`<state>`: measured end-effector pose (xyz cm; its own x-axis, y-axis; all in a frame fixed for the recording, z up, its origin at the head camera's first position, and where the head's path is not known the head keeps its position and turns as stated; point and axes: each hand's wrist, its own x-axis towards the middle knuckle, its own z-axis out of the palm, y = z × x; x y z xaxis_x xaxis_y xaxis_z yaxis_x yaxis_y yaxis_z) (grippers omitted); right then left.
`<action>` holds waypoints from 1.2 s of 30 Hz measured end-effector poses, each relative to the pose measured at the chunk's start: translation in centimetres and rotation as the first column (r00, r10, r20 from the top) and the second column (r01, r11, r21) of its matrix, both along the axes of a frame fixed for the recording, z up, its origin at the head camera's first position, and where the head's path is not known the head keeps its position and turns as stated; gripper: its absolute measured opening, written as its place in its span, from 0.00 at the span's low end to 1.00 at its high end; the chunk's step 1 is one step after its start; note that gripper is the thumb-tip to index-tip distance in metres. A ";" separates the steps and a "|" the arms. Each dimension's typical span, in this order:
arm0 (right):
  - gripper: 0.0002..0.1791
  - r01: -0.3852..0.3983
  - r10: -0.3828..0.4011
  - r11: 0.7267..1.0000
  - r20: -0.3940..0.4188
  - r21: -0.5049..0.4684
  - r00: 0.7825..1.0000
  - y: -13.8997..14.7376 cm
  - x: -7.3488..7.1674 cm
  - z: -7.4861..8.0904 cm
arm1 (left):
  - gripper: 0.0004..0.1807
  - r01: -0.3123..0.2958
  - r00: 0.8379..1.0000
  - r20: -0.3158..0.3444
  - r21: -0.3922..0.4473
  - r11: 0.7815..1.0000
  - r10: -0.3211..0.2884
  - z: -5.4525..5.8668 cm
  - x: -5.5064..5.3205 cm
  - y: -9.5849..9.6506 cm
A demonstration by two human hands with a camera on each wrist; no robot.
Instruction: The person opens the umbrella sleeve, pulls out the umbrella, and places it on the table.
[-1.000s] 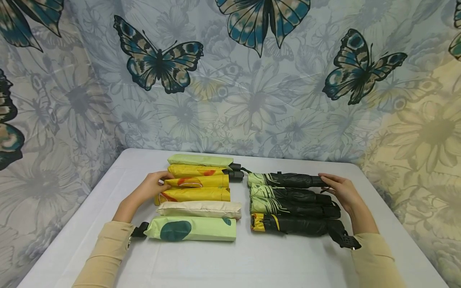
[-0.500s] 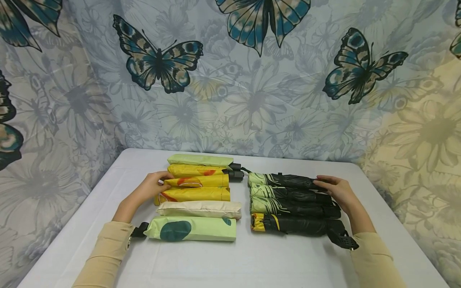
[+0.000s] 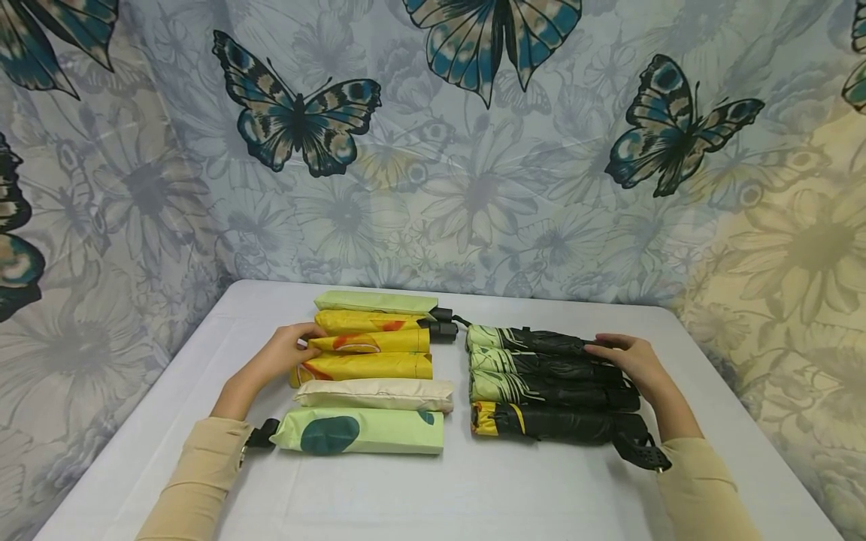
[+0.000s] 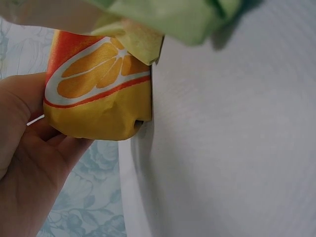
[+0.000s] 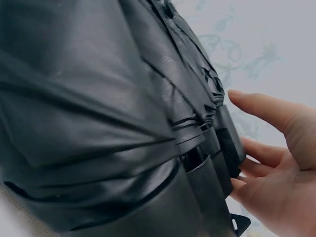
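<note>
Two rows of folded umbrellas lie on a smooth white tablecloth (image 3: 352, 500). The left row runs from a slim lime umbrella (image 3: 379, 302) at the far end, through three yellow umbrellas (image 3: 368, 343) printed with orange slices, to a creased cream umbrella (image 3: 375, 394) and a flat, wide green umbrella (image 3: 386, 431) with dark teal ovals. The left hand (image 3: 280, 352) is at the yellow umbrellas' left ends, fingers bent and partly hidden; whether they grip one, I cannot tell. In the left wrist view, a yellow sheath ends in a soft, rounded block. The right row has three black umbrellas (image 3: 558, 366), their leaf-green ends streaked with dark lines, and nearest, a yellow-tipped umbrella (image 3: 555, 422). The right wrist view shows glossy black cloth gathered in tight pleats above smooth, blunt handles (image 5: 229, 140). The right hand (image 3: 636, 362) is at the farthest black umbrella's right end, thumb spread well away from loosely extended fingers, which touch its handle without closing round it.
</note>
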<state>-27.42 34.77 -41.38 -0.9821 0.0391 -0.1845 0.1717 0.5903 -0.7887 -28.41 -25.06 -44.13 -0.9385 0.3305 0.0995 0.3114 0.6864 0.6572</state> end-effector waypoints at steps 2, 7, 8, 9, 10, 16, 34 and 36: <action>0.46 0.000 -0.001 1.000 0.011 0.012 1.000 0.0 0.1 -0.1 | 0.14 0.001 1.000 0.003 0.003 1.000 -0.001 0.0 0.0 0.0; 0.45 -0.003 0.003 1.000 0.017 0.019 1.000 0.2 0.4 -0.4 | 0.14 0.003 1.000 0.000 0.002 1.000 -0.003 -0.1 0.0 0.0; 0.45 -0.003 0.003 1.000 0.015 0.019 1.000 0.2 0.4 -0.4 | 0.14 0.001 1.000 -0.002 0.001 1.000 -0.001 -0.1 0.0 0.1; 0.45 -0.001 0.001 1.000 0.014 0.017 1.000 0.2 0.4 -0.4 | 0.14 0.001 1.000 -0.003 -0.001 1.000 -0.001 -0.1 0.1 0.1; 0.45 0.001 -0.001 1.000 0.014 0.013 1.000 0.2 0.5 -0.4 | 0.13 0.000 1.000 -0.006 -0.004 1.000 0.000 0.0 0.1 0.1; 0.46 0.018 -0.018 1.000 -0.025 0.009 1.000 -0.2 0.5 0.2 | 0.15 -0.005 1.000 -0.003 -0.004 1.000 0.005 0.3 0.2 0.2; 0.43 -0.003 0.000 1.000 -0.185 -0.015 0.983 -4.0 -0.5 1.6 | 0.20 -0.039 0.991 -0.127 0.018 0.999 0.041 1.9 -0.3 0.5; 0.42 -0.008 0.002 1.000 -0.189 -0.029 0.982 -4.5 -0.7 1.6 | 0.20 -0.056 0.989 -0.136 0.006 0.998 0.056 2.0 -0.5 0.5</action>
